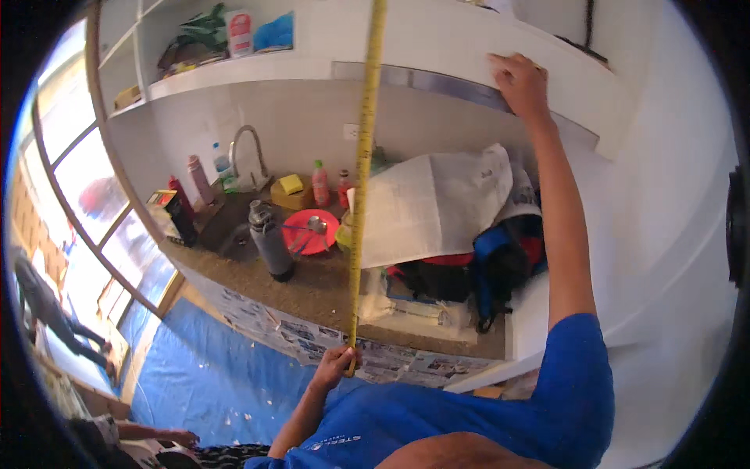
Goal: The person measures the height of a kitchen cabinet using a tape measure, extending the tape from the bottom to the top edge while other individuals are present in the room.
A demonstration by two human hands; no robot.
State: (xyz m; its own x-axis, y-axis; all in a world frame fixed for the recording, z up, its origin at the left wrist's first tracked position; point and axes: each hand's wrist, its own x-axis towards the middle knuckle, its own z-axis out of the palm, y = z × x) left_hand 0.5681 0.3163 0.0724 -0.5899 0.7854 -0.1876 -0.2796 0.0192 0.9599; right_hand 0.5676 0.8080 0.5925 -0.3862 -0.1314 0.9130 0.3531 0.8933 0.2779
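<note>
My left hand [336, 367] is low in the middle, closed around the bottom end of a yellow tape measure [364, 172]. The blade runs upright past the counter and the cabinet, out of the top of the view. My right arm reaches up to the white cabinet [437, 47], where my right hand [522, 87] is against its front with the fingers bent. What those fingers hold, if anything, cannot be made out. Beside that hand ends a silver metal strip [422, 80] along the cabinet's lower edge.
On the counter [320, 293] are a grey bottle [269, 241], a red plate [297, 242] with cutlery, a white sheet [430, 207] and a dark backpack [500, 266]. A faucet [251, 148] rises behind the sink. Another person's hand [180, 438] shows lower left, above blue floor sheeting [195, 367].
</note>
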